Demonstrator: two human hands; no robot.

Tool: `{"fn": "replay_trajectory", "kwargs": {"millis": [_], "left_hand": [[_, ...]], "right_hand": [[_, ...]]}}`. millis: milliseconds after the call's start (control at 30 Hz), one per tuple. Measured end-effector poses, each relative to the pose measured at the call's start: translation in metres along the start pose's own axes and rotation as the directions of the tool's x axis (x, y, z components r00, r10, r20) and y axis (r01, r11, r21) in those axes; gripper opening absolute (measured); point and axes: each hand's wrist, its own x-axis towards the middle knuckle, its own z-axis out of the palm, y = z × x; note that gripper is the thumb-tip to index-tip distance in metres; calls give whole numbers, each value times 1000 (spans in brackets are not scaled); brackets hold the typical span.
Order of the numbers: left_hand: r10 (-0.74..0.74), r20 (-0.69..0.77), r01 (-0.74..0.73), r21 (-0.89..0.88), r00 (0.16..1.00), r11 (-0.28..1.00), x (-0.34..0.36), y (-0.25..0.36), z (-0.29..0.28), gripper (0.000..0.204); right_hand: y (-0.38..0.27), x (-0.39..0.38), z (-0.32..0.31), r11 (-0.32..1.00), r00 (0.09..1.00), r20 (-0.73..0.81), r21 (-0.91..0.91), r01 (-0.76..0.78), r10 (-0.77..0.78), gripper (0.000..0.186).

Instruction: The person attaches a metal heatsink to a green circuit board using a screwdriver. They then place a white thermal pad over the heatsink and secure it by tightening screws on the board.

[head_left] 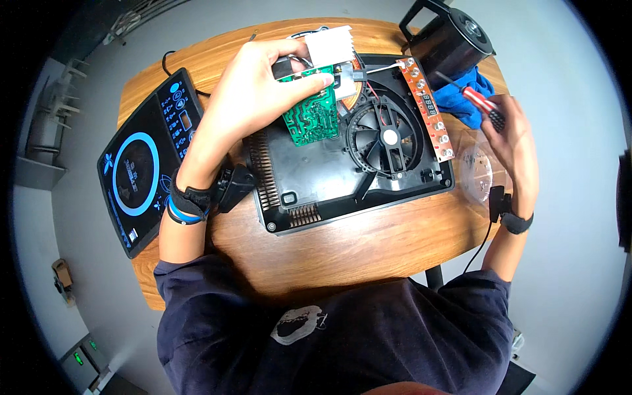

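Observation:
My left hand (280, 79) grips a green circuit board (313, 117) with a silver heat sink (330, 45) at its far end. It holds the board tilted above the black plastic housing (309, 181) of an opened induction cooker. A cooling fan (385, 137) sits in the housing's right half, and part of a copper coil (352, 99) shows behind the board. An orange-brown control board (426, 108) lies along the housing's right edge, with a white cable at its far end. At the right, my right hand (512, 135) is closed round a screwdriver (479, 100) with a red-and-white handle, its shaft pointing up-left.
A second induction cooker (148, 164) with a black glass top lies at the table's left. At the far right stand a dark kettle (451, 39), a blue cloth (461, 102) and a clear round dish (475, 172) near the wooden table's (342, 253) edge.

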Motion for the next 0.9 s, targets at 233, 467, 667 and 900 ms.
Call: {"fn": "replay_trajectory", "kwargs": {"millis": [233, 467, 667, 900], "left_hand": [[3, 7, -3, -10, 1000, 1000, 4, -7, 3, 36], [9, -17, -9, 30, 1000, 1000, 2, -7, 2, 35], [44, -14, -43, 36, 999, 998, 3, -15, 3, 35], [80, -48, -79, 29, 996, 996, 3, -16, 5, 34]], "right_hand": [[-61, 1, -14, 985, 970, -178, 16, 169, -164, 27], [-127, -3, -7, 822, 790, -235, -90, 562, -566, 29], [-133, -8, -12, 821, 781, -256, -132, 556, -570, 28], [-139, -15, -14, 797, 749, -279, -131, 590, -601, 29]]}}
